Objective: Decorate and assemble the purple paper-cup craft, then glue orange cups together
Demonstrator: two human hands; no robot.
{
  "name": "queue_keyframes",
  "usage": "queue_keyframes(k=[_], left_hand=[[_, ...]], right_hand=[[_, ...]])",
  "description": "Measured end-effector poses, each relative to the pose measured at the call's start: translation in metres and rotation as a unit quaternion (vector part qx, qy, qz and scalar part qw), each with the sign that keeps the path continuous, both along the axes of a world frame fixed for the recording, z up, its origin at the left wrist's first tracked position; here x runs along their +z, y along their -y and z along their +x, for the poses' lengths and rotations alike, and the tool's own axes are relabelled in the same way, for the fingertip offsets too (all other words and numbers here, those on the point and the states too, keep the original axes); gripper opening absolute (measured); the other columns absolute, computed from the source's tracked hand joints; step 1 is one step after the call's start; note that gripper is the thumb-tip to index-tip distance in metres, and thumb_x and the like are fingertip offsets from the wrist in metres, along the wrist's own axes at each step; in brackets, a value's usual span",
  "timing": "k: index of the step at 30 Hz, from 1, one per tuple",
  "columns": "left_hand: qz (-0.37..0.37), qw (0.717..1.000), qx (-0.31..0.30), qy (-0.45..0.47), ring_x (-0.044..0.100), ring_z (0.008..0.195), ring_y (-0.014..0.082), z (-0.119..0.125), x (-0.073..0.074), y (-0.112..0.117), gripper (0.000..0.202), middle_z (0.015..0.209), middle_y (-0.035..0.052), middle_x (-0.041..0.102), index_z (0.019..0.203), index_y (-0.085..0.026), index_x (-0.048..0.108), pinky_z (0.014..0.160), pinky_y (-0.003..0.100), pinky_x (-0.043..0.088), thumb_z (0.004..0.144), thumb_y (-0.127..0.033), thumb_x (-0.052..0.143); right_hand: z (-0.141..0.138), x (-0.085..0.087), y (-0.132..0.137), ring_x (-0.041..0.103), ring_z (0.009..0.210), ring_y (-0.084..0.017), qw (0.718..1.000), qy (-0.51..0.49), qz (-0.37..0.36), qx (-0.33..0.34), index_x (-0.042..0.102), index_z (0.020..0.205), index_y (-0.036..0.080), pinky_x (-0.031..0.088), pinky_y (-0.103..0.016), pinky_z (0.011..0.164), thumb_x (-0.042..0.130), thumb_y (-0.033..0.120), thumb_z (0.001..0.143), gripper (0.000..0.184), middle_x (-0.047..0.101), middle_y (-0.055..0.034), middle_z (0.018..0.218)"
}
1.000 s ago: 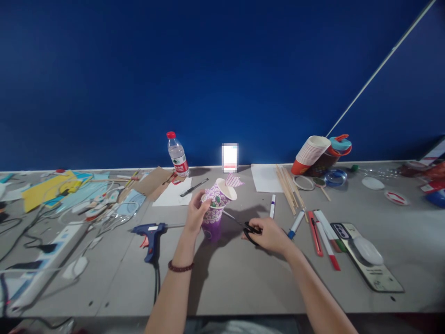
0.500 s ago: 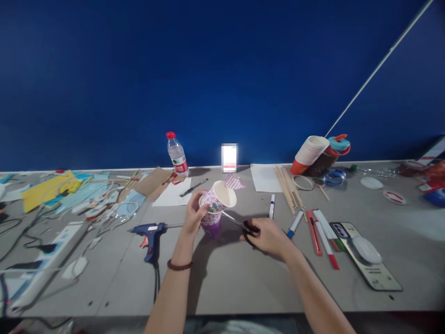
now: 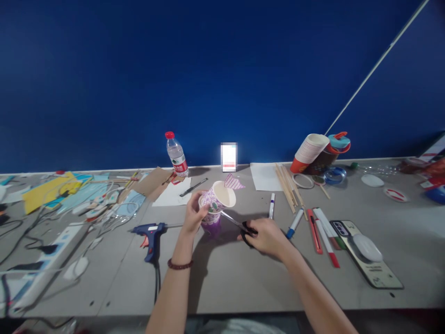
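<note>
My left hand (image 3: 194, 211) wraps round a purple-patterned paper cup (image 3: 211, 221), thumb on its near side. Joined to the top of that cup is a tilted white cup piece (image 3: 224, 194), its round opening facing me. A pink-striped paper piece shaped like a tail fin (image 3: 233, 182) sticks up from its rim. My right hand (image 3: 264, 234) is closed on the black handles of a pair of scissors (image 3: 236, 221). The blades point left and reach the side of the cup below the tilted piece; whether they cut into it I cannot make out.
A blue glue gun (image 3: 149, 236) lies left, near a power strip (image 3: 52, 266) with cables. Behind stands a water bottle (image 3: 177, 155). To the right are markers (image 3: 295, 223), wooden sticks (image 3: 287, 188), stacked paper cups (image 3: 309, 150) and a phone (image 3: 378, 273) with a white case on it.
The scissors and my right hand have shifted very slightly left towards the cup. My left hand keeps the same hold on the cup.
</note>
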State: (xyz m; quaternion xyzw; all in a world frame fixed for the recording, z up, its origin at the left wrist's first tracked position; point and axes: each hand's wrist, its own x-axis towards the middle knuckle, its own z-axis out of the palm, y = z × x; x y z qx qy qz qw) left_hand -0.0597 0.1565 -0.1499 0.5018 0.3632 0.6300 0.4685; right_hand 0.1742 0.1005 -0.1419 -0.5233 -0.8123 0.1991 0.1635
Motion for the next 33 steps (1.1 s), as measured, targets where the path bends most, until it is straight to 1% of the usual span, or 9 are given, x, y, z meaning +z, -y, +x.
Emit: queue_keyframes(k=[5,9,13,16,20,24,27,30,33], left_hand=[[0.000,0.999,-0.050,-0.014,0.062,0.081,0.0201,0.007,-0.002,0.002,0.044,0.091,0.0050,0.067,0.090,-0.018,0.066,0.071,0.028,0.049,0.059,-0.046,0.080],[0.004,0.999,-0.053,0.000,0.063,0.084,0.0210,0.008,-0.003,0.002,0.047,0.094,0.0060,0.067,0.094,-0.019,0.067,0.074,0.029,0.050,0.060,-0.048,0.079],[0.002,0.994,-0.105,-0.002,0.063,0.090,0.0249,0.005,-0.004,0.002,0.061,0.102,0.0080,0.067,0.104,-0.019,0.066,0.077,0.032,0.050,0.054,-0.051,0.082],[0.002,0.992,-0.124,-0.022,0.062,0.090,0.0246,0.001,-0.002,0.004,0.066,0.101,0.0075,0.066,0.105,-0.020,0.066,0.076,0.031,0.050,0.048,-0.047,0.085],[0.012,0.989,-0.141,-0.053,0.061,0.085,0.0229,-0.007,0.006,0.007,0.059,0.098,0.0073,0.066,0.105,-0.020,0.066,0.072,0.030,0.050,0.054,-0.042,0.084],[0.025,0.979,-0.183,-0.089,0.060,0.100,0.0270,-0.015,0.014,0.010,0.058,0.108,0.0101,0.065,0.111,-0.021,0.065,0.085,0.034,0.048,0.058,-0.036,0.083],[0.030,0.972,-0.206,-0.106,0.056,0.112,0.0294,-0.018,0.016,0.011,0.066,0.120,0.0113,0.061,0.118,-0.023,0.062,0.096,0.037,0.044,0.057,-0.030,0.084],[0.027,0.970,-0.208,-0.126,0.052,0.120,0.0304,-0.018,0.015,0.011,0.077,0.128,0.0118,0.057,0.123,-0.024,0.059,0.101,0.038,0.040,0.052,-0.024,0.087],[0.034,0.972,-0.190,-0.131,0.053,0.117,0.0290,-0.014,0.016,0.011,0.072,0.126,0.0113,0.058,0.121,-0.024,0.059,0.100,0.037,0.041,0.054,-0.022,0.086]], right_hand=[[-0.006,0.006,0.001,0.057,0.054,-0.014,1.000,0.023,-0.009,0.000,0.064,0.065,0.018,0.023,-0.025,0.051,0.061,0.045,0.083,0.032,0.067,-0.0036,0.059],[-0.009,0.010,0.001,0.056,0.053,-0.013,1.000,0.022,-0.012,-0.002,0.064,0.066,0.018,0.023,-0.025,0.051,0.059,0.046,0.084,0.034,0.067,-0.0029,0.059],[-0.007,0.007,0.000,0.058,0.057,-0.015,0.998,0.057,0.002,-0.016,0.064,0.067,0.018,0.022,-0.025,0.052,0.059,0.045,0.084,0.033,0.068,-0.0042,0.062],[-0.006,0.004,-0.001,0.060,0.060,-0.016,0.995,0.092,0.029,-0.024,0.067,0.073,0.018,0.022,-0.026,0.053,0.060,0.043,0.083,0.028,0.069,-0.0059,0.066],[-0.006,0.001,0.000,0.059,0.060,-0.016,0.993,0.099,0.061,-0.024,0.068,0.077,0.018,0.024,-0.026,0.055,0.060,0.039,0.083,0.023,0.067,-0.0057,0.067],[-0.001,-0.003,0.000,0.056,0.059,-0.015,0.992,0.068,0.108,-0.017,0.068,0.077,0.018,0.026,-0.025,0.056,0.057,0.035,0.084,0.021,0.064,-0.0048,0.065],[0.003,-0.007,0.000,0.054,0.060,-0.015,0.987,0.056,0.149,-0.025,0.068,0.078,0.018,0.027,-0.025,0.057,0.056,0.034,0.085,0.021,0.064,-0.0054,0.066],[0.004,-0.010,-0.001,0.053,0.060,-0.015,0.984,0.056,0.166,-0.035,0.069,0.080,0.018,0.027,-0.026,0.058,0.057,0.034,0.084,0.020,0.064,-0.0054,0.066],[0.004,-0.010,-0.002,0.054,0.061,-0.015,0.986,0.054,0.151,-0.036,0.070,0.081,0.018,0.028,-0.025,0.058,0.058,0.033,0.084,0.019,0.064,-0.0055,0.067]])
